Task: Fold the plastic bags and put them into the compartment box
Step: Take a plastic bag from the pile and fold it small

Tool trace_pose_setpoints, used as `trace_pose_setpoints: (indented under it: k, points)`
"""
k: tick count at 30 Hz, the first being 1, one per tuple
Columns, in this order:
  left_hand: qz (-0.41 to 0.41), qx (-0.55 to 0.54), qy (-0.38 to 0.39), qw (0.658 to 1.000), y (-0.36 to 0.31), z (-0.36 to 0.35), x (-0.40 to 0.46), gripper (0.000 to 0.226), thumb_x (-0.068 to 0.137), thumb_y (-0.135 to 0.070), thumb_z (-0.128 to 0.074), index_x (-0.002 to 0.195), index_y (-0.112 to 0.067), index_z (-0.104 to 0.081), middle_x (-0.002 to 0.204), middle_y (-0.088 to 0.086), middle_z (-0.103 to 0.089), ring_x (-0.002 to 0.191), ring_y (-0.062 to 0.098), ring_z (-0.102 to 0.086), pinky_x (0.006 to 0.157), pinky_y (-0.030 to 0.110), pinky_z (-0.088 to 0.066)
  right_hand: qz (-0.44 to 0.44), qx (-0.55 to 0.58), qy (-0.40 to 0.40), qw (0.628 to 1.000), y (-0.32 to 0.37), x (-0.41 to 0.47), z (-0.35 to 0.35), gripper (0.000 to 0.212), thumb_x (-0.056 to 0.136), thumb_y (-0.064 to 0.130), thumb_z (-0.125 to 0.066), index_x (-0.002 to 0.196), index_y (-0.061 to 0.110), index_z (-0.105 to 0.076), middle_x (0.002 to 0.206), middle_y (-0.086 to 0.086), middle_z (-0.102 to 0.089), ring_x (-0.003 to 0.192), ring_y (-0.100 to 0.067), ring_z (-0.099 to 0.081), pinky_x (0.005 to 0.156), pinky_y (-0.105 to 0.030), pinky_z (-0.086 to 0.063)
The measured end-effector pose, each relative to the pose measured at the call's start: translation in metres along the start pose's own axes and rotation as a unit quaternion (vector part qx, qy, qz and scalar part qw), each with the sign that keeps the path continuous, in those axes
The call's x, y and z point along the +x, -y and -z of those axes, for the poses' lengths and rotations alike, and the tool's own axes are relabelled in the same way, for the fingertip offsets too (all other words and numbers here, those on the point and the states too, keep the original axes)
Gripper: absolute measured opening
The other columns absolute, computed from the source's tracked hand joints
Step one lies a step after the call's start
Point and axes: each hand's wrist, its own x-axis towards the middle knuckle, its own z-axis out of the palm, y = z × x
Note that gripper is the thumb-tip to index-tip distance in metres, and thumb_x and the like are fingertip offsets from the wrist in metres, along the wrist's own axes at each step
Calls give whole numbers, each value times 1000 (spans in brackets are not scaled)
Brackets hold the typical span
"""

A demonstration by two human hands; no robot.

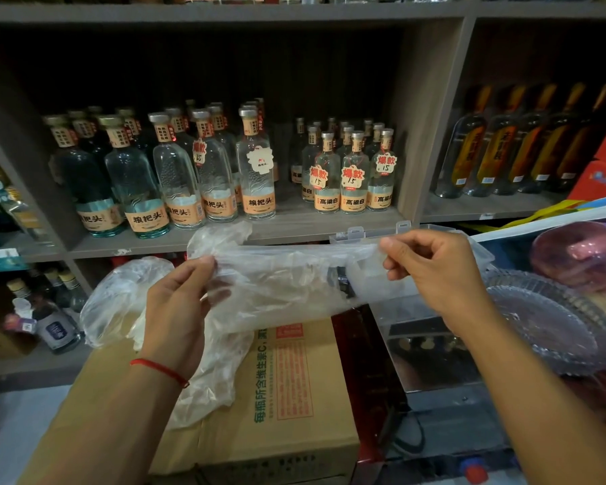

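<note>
We hold a clear plastic bag (pixel 287 281) stretched between our left hand (pixel 175 309) and right hand (pixel 431 271), fingers pinching its ends, above a cardboard carton (pixel 294 397).

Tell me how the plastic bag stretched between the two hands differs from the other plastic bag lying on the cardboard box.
The stretched bag is held in the air, pinched by the left hand and right hand; the loose bag rests on the cardboard box, untouched. The stretched bag is pulled into a long flat band; the loose bag is bunched and puffy. Both are thin, clear and wrinkled.
</note>
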Motion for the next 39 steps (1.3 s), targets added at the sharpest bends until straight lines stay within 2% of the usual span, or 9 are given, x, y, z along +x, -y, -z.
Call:
trace_pose_setpoints:
  k: [3,9,14,17,21,25,32,36,39]
  points:
    - [-6,-12,-23,1000,1,-2,0,20,100,-13,-63,84,-14,-75,85,9,-70,71,19,-67,79,37,-57,-26,24,7,999,-2,-1,1,10,98,15,-69,94,16,-78,81,-4,-78,68,-14,-73,68,-22,-62]
    - [-35,10,-42,998,5,-4,-1,14,100,-13,-64,91,-11,-74,85,13,-68,73,22,-63,68,28,-58,-62,61,38,995,-2,-2,3,18,102,8,-63,112,14,-77,90,-5,-80,82,-19,-78,75,-23,-62]
    - [-58,4,-68,996,4,-3,1,14,100,-14,-64,92,-12,-75,76,6,-68,64,19,-61,64,28,-56,-21,-80,42,996,-6,0,10,19,100,9,-66,108,22,-76,85,8,-78,75,-13,-75,70,-15,-57]
    - [-65,9,-75,995,5,-1,2,13,101,-14,-63,94,-10,-74,75,4,-69,63,18,-60,64,28,-55,-12,-116,50,992,-8,0,14,18,101,13,-66,103,27,-76,84,13,-77,75,-9,-74,71,-12,-56]
    - [-77,52,-74,993,8,-3,0,19,102,-16,-62,87,-15,-73,71,-1,-66,63,15,-56,62,31,-50,-52,-60,49,996,-7,-1,15,19,104,12,-60,100,19,-77,85,2,-77,76,-16,-75,72,-18,-59]
    - [-103,83,-75,988,8,-6,-4,20,103,-20,-61,87,-16,-73,67,-4,-66,59,10,-55,54,21,-51,-95,41,70,992,-1,-4,14,17,104,17,-62,109,13,-78,93,-2,-79,83,-21,-78,74,-22,-61]
    - [-108,85,-82,987,7,-5,-2,18,102,-20,-62,88,-17,-73,59,-7,-59,51,7,-48,47,18,-42,-48,-50,82,994,0,-7,21,8,93,11,-75,95,18,-79,81,-1,-78,69,-15,-74,66,-16,-57]
    - [-113,84,-92,986,9,-5,-1,21,101,-21,-64,84,-22,-75,52,-11,-54,47,3,-44,43,15,-36,-48,-45,75,995,0,-5,24,5,91,12,-77,92,16,-79,78,-3,-78,64,-16,-73,64,-17,-58]
    - [-101,104,-106,984,11,-4,1,16,101,-26,-64,90,-22,-74,52,-9,-55,49,4,-49,49,18,-41,-46,-32,93,994,1,-4,26,5,93,11,-74,96,13,-78,78,-6,-77,64,-16,-70,67,-21,-59]
